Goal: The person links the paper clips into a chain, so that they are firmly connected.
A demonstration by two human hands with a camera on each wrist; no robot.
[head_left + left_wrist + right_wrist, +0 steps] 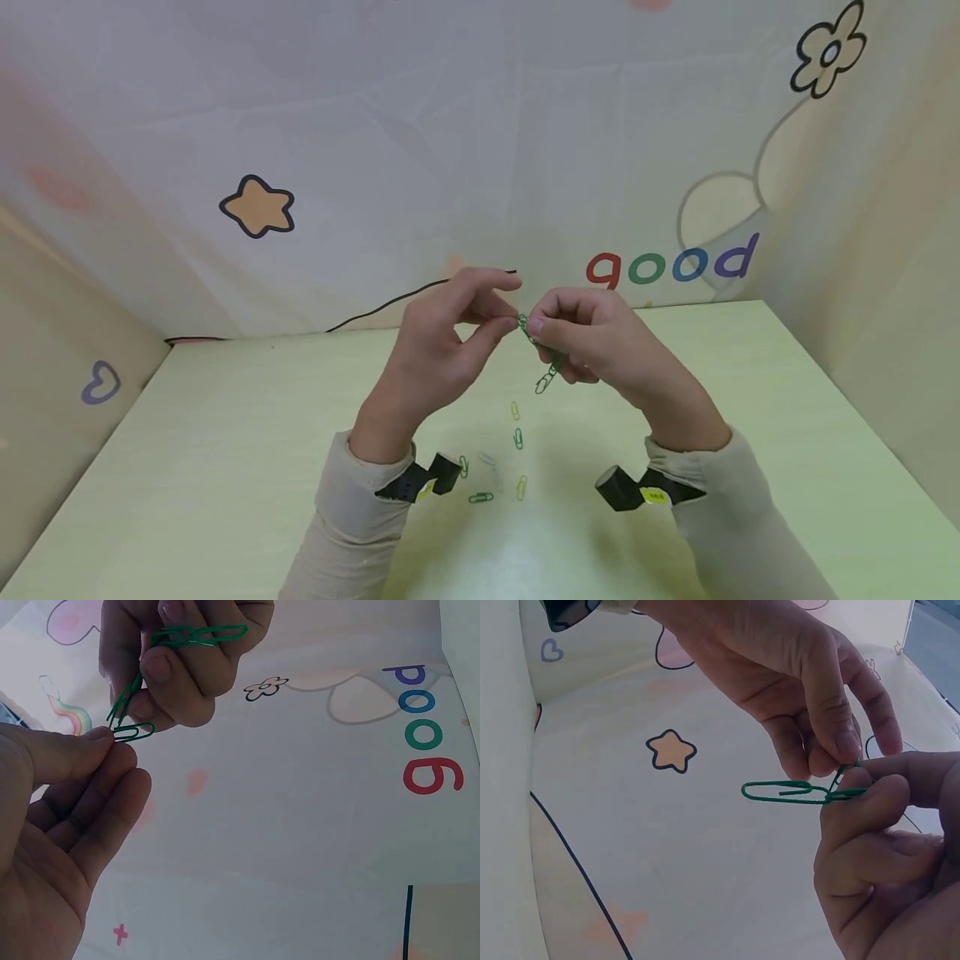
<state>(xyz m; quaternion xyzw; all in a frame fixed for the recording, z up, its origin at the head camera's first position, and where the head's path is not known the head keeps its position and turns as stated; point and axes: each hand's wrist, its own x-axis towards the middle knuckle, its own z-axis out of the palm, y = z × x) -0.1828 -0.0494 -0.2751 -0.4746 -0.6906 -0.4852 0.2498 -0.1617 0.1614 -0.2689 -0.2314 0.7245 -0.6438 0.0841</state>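
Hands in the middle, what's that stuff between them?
Green paper clips: they lie between the fingertips of the left hand and the right hand. The head view and the left wrist view both show it.

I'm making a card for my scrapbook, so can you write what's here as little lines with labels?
Left grip: pinches a green, looped wire paper clip
Right grip: holds linked green wire paper clips
Surface: pale green tabletop
Loose there: three green wire clips, two yellow ones, faint pale ones
Behind: pale backdrop, orange star, colourful word "good"
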